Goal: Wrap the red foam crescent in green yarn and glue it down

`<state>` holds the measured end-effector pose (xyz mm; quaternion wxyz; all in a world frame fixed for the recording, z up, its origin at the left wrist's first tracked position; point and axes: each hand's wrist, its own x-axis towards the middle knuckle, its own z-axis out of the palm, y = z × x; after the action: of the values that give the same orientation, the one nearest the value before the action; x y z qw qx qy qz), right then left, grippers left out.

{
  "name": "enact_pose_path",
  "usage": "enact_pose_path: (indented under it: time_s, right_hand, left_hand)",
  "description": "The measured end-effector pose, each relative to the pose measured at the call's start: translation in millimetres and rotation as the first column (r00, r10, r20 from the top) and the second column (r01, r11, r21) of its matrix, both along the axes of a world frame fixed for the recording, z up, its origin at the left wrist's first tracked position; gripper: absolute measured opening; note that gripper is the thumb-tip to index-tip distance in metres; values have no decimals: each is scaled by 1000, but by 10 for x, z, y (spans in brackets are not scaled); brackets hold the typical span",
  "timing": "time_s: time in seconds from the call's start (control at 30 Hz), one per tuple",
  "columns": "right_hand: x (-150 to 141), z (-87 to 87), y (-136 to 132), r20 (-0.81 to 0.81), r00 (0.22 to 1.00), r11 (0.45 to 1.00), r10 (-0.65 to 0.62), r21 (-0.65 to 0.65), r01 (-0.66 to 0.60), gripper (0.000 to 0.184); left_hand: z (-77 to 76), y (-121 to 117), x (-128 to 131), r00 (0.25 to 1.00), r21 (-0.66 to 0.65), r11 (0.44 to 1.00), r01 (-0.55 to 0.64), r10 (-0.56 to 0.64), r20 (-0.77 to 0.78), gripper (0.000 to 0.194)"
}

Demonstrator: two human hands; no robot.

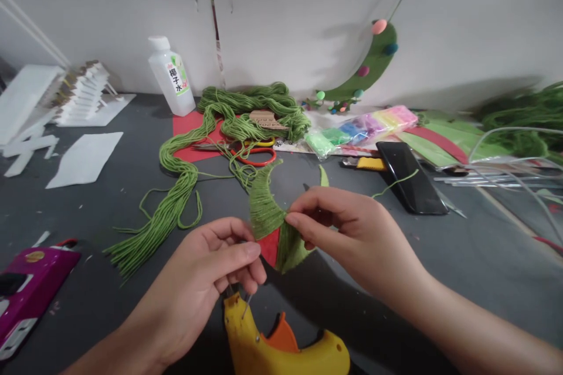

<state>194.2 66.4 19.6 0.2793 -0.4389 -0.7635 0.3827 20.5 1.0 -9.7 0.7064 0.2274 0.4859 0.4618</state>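
Note:
A crescent-shaped piece (265, 205) is held up in front of me, mostly wound with green yarn. Part of it is bare red (269, 247). My left hand (220, 263) has its thumb and curled fingers at the left edge of the red part. With thumb and forefinger, my right hand (347, 222) pinches green yarn at the crescent's inner curve. A loose strand of yarn (398, 182) trails out behind the right hand. Just below my left fingers stands a yellow glue gun (248, 334) with an orange trigger; its tip is partly hidden.
Behind lie a green yarn bundle (176, 170), scissors (259, 156) and red paper (185, 123). A white bottle (171, 79) stands against the wall. Rightward are a yellow cutter (372, 163), a black phone (411, 179) and bagged coloured clay (365, 129). A purple device (39, 287) lies left.

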Motion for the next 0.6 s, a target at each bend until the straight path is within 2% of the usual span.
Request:
enact_pose_path:
  time_s: [0.17,0.4,0.5,0.6]
  right_hand:
    - [-18,-13,-21,16,1000,999,-6,45,6,13]
    - [-23,-9,-35,14,1000,998,-11,56,11,13]
    - [-25,-8,-46,25,1000,999,1,37,-2,13]
    - [-33,-14,-62,60,998,999,23,48,-26,14]
  left_hand:
    - [9,12,16,996,18,996,-88,88,-5,8]
    - [9,7,10,994,23,995,-100,101,-49,7]
    - [16,8,-53,988,107,994,32,-15,-156,3]
    - [31,40,-124,918,163,958,238,-167,-359,7]
